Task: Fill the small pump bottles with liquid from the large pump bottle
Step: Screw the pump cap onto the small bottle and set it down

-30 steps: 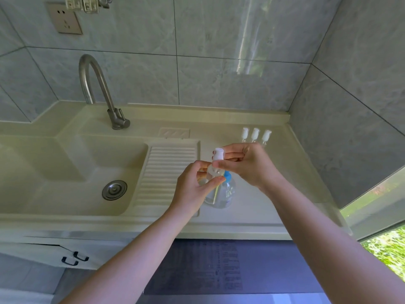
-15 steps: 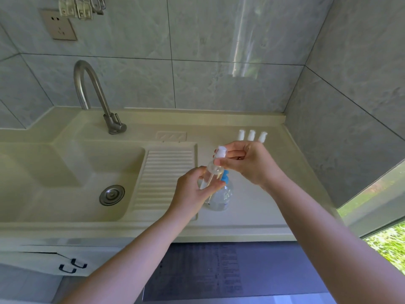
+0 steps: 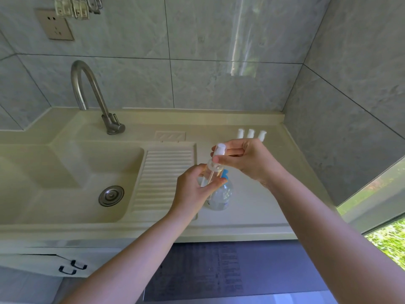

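Note:
My left hand (image 3: 192,189) grips a small clear bottle (image 3: 210,174) around its body, tilted, above the counter. My right hand (image 3: 247,160) pinches the white pump cap (image 3: 219,149) and holds it just above the bottle's open neck, its thin tube still reaching down into the bottle. The large clear pump bottle (image 3: 220,197) with a blue pump head stands on the counter right behind my left hand, partly hidden by it. Three more small bottles with white caps (image 3: 251,134) stand in a row at the back of the counter, their bodies hidden by my right hand.
A cream sink basin (image 3: 72,172) with a metal drain (image 3: 111,195) lies at the left, a ribbed draining board (image 3: 163,178) beside it. A curved steel tap (image 3: 92,95) rises at the back. Tiled walls close the back and right; a window is at the lower right.
My right hand has lifted the white pump cap up off the small bottle's neck. The bottle in my left hand has tilted a little. The camera has drifted slightly.

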Action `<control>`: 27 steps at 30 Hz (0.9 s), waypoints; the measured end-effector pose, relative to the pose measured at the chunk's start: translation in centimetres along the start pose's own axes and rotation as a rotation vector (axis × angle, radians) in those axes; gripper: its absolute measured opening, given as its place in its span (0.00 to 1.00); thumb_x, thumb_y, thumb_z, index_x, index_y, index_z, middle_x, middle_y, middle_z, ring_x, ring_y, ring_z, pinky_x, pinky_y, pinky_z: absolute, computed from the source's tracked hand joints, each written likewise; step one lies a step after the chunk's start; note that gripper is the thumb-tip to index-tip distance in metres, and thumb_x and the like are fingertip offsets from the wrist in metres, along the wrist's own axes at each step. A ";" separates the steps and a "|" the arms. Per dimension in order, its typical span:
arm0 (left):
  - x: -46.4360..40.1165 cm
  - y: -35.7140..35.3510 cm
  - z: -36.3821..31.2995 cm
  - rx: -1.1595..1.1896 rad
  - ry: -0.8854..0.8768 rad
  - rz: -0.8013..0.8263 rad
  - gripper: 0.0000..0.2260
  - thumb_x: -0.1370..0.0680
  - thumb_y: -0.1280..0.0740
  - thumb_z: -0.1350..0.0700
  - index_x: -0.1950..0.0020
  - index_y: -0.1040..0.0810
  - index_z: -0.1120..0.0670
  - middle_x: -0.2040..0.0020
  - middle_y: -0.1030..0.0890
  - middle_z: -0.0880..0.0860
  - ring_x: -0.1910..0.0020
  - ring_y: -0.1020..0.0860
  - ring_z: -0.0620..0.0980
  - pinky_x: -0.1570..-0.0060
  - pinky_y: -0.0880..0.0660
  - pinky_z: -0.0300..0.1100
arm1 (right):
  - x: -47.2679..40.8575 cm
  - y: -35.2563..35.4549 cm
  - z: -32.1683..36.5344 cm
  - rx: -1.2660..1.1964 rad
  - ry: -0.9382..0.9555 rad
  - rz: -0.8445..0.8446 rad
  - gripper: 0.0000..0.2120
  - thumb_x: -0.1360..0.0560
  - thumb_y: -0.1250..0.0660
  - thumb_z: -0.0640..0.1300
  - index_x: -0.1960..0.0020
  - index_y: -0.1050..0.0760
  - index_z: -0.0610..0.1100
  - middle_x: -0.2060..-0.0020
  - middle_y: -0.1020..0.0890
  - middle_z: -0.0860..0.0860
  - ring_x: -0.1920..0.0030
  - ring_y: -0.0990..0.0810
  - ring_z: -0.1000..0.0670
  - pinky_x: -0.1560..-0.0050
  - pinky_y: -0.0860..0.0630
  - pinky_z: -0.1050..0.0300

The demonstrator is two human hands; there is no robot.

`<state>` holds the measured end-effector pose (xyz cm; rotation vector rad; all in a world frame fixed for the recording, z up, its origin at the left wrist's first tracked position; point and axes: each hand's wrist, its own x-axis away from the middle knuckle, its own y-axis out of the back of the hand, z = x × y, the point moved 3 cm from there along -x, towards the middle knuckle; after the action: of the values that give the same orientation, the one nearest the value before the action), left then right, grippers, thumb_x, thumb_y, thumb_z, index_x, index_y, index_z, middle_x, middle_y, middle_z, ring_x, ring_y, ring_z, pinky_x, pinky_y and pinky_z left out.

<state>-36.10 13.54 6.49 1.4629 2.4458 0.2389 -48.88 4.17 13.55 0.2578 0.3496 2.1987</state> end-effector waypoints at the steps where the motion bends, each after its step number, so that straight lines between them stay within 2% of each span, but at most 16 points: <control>1: 0.0 -0.1 0.0 0.000 -0.001 0.000 0.09 0.31 0.22 0.49 0.53 0.18 0.47 0.55 0.17 0.42 0.51 0.21 0.37 0.47 0.22 0.49 | 0.2 0.1 0.0 -0.005 -0.003 0.000 0.12 0.30 0.21 0.43 0.48 0.16 0.43 0.54 0.13 0.53 0.50 0.14 0.55 0.39 0.21 0.55; 6: 0.3 -1.5 -0.7 -0.016 -0.040 -0.044 0.09 0.31 0.22 0.49 0.57 0.19 0.46 0.58 0.18 0.43 0.53 0.21 0.39 0.49 0.25 0.42 | 0.9 1.1 -0.1 0.054 0.070 -0.109 0.11 0.31 0.21 0.44 0.50 0.16 0.43 0.56 0.13 0.53 0.52 0.14 0.56 0.42 0.20 0.55; 10: 0.3 -2.6 -1.1 0.037 0.037 -0.007 0.10 0.32 0.21 0.49 0.57 0.19 0.48 0.59 0.16 0.44 0.56 0.19 0.41 0.52 0.27 0.38 | 1.0 1.9 -0.8 0.034 0.055 -0.073 0.17 0.30 0.21 0.43 0.43 0.18 0.42 0.52 0.13 0.52 0.50 0.15 0.55 0.39 0.21 0.52; 14: 0.6 -3.0 -1.9 -0.015 -0.018 -0.069 0.10 0.33 0.21 0.48 0.59 0.20 0.47 0.61 0.18 0.43 0.58 0.21 0.38 0.57 0.29 0.32 | 1.0 2.8 -1.0 0.082 0.079 -0.070 0.17 0.31 0.21 0.44 0.44 0.18 0.42 0.53 0.13 0.51 0.50 0.14 0.54 0.40 0.20 0.52; 18: 1.4 -4.2 -2.1 0.005 -0.032 -0.089 0.11 0.31 0.22 0.46 0.56 0.19 0.49 0.58 0.17 0.45 0.57 0.21 0.41 0.54 0.27 0.37 | 1.6 3.4 -1.1 0.127 0.104 -0.133 0.18 0.32 0.20 0.47 0.45 0.17 0.43 0.53 0.13 0.53 0.51 0.15 0.56 0.42 0.19 0.52; 22: 1.8 -4.7 -2.2 0.008 -0.005 -0.064 0.13 0.33 0.21 0.47 0.55 0.18 0.51 0.62 0.18 0.39 0.60 0.22 0.36 0.60 0.31 0.27 | 3.2 3.2 -1.8 0.150 0.072 -0.113 0.27 0.35 0.20 0.54 0.38 0.20 0.49 0.50 0.14 0.57 0.48 0.16 0.59 0.42 0.20 0.52; 24: 1.6 -4.6 -1.9 0.009 0.010 -0.028 0.14 0.34 0.20 0.47 0.54 0.17 0.52 0.64 0.19 0.37 0.61 0.22 0.35 0.61 0.31 0.27 | 3.9 2.8 -1.7 0.190 0.099 -0.124 0.24 0.33 0.20 0.52 0.39 0.20 0.50 0.52 0.14 0.57 0.49 0.17 0.61 0.43 0.20 0.55; 27: 1.4 -4.4 -1.3 0.042 0.026 0.082 0.13 0.33 0.20 0.48 0.54 0.18 0.51 0.59 0.16 0.43 0.58 0.19 0.39 0.55 0.26 0.33 | 4.4 2.5 -1.5 0.214 0.124 -0.175 0.16 0.30 0.21 0.47 0.44 0.18 0.48 0.55 0.14 0.56 0.52 0.16 0.60 0.43 0.20 0.56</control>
<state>-40.83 12.63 6.25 1.5891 2.4278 0.2265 -53.86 5.98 13.31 0.1989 0.6543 2.0104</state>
